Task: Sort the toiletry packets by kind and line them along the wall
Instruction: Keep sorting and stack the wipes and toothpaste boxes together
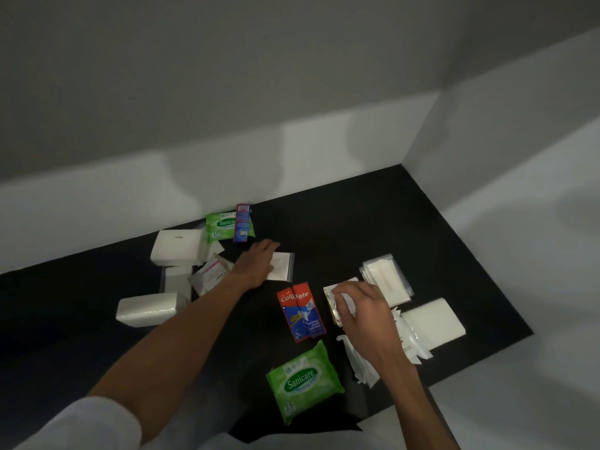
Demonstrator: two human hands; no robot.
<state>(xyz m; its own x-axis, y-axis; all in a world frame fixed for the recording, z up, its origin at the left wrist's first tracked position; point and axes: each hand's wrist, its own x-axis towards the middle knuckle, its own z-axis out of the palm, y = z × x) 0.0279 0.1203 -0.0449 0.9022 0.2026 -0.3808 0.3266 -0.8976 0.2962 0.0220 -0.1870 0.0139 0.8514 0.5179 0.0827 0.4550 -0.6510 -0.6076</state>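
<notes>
The left hand (256, 266) lies at the frame's centre with its fingers (271, 245) nearly straight, pressing flat on a clear zip bag (283, 266) and gripping nothing. The right hand (363, 315), right of centre, curls over a foil packet (331, 303) and pinches it between thumb and fingertips. Packets lie scattered on the black bench (373, 222). Two Colgate sachets (300, 315) sit just left of the foil packet. A green Sanicare pack (303, 381) lies below them. At upper left, near the wall (292, 151), a second Sanicare pack (219, 227) carries another Colgate sachet (243, 222). White tissue packs (177, 246) lie beside it.
</notes>
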